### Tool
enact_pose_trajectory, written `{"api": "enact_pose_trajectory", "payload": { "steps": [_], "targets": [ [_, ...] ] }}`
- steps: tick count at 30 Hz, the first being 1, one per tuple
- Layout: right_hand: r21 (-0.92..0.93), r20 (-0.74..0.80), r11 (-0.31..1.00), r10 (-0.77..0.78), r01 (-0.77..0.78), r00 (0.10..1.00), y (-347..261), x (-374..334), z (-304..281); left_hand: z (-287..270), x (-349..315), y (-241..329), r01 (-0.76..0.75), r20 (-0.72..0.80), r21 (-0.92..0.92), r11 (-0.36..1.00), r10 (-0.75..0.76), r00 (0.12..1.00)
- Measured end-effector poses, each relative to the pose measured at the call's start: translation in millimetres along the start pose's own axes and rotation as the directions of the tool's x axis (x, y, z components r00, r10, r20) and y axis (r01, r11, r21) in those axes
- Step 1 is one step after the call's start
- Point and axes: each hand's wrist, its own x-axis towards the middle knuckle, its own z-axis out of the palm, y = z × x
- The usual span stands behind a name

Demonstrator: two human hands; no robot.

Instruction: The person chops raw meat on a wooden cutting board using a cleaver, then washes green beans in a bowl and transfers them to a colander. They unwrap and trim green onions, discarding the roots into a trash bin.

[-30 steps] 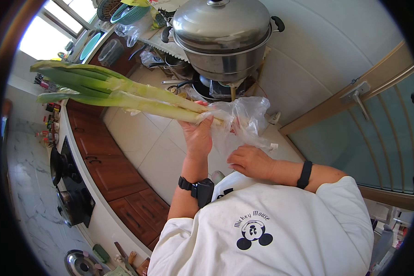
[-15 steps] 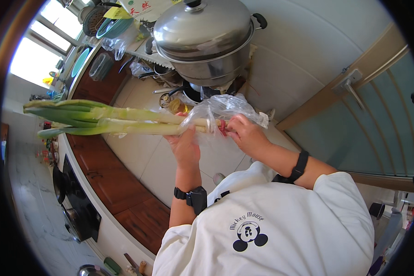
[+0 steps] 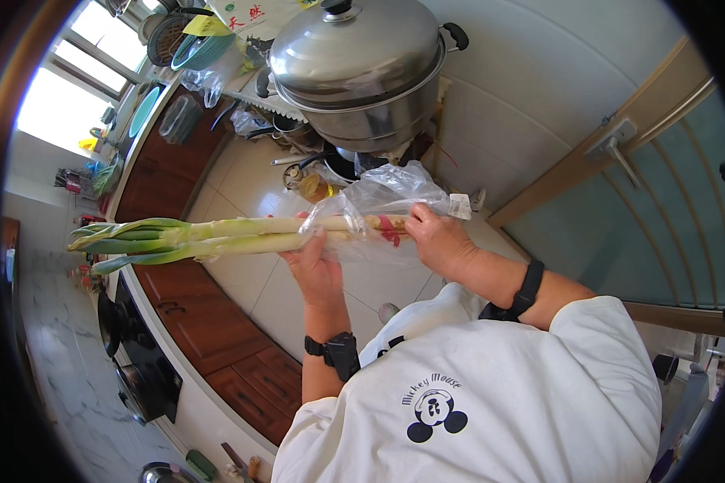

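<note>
A bundle of long green onions lies level in front of me, with the leafy green tips to the left and the pale stalks to the right. My left hand is wrapped round the stalks near their middle. A clear plastic bag is bunched over the right part of the bundle. Red tape binds the stalks near the root end. Just right of that tape, my right hand is closed on the root end, its fingertips partly hidden.
A large lidded steel steamer pot stands ahead, with pans and an oil bottle below it. A counter with a gas stove and wooden cabinets runs along the left. On the right is a glass-panelled door.
The bundle has shifted a little to the right and its leafy end has dropped lower. My right hand has moved from the red tape to the root end beside it.
</note>
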Motion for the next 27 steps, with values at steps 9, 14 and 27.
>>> {"api": "enact_pose_trajectory", "payload": {
  "steps": [9, 14, 27],
  "targets": [
    [-0.003, -0.193, 0.992, -0.125, 0.126, 0.973, 3, -1, 3, 4, -9, 9, -0.010, -0.044, -0.007, 1.000, 0.010, 0.999],
    [0.110, -0.209, 0.986, -0.100, 0.125, 0.973, -16, -4, -1, 10, -13, 12, -0.069, -0.041, -0.005, 0.998, 0.068, 0.997],
    [0.091, -0.093, 0.995, -0.025, 0.034, 0.995, -20, 1, 8, 12, -20, 19, -0.124, -0.052, -0.027, 0.992, 0.123, 0.991]
  ]
}}
